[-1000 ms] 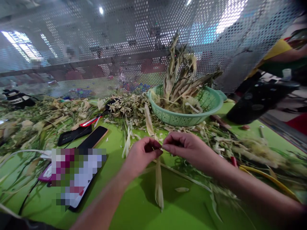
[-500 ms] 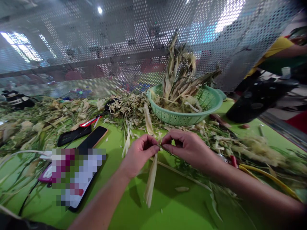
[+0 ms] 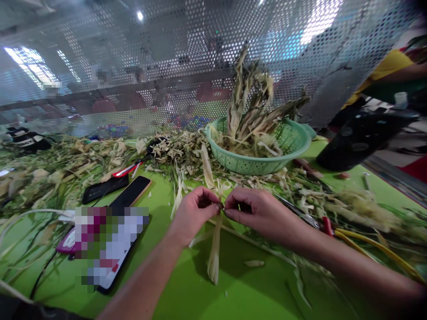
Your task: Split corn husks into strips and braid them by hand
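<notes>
My left hand (image 3: 197, 212) pinches a pale corn husk bundle (image 3: 215, 255) at its narrow middle. The bundle's lower strips hang down toward me, and loose ends curl up above the fingers. Close beside it, my right hand (image 3: 250, 205) has its thumb and forefinger pressed together at the same narrow spot. What lies between those right fingertips is too small to make out. Just beyond the hands lies another dry husk strip (image 3: 207, 166). On the green table (image 3: 247, 295) below rests a small husk scrap (image 3: 254, 263).
A green plastic basket (image 3: 256, 165) holds dried husks. Left are phones (image 3: 131, 193) and a red utility knife (image 3: 124, 170). Scissors (image 3: 327, 226) lie under my right forearm. A black bottle (image 3: 350, 142) stands right, near another person's yellow sleeve (image 3: 388, 66). Husk heaps (image 3: 66, 164) line a perforated screen.
The hanging husk bundle has swung slightly right and straightened. Curled ends now show above my fingers. My right hand has turned slightly, its fingers more curled, while both hands stay close together.
</notes>
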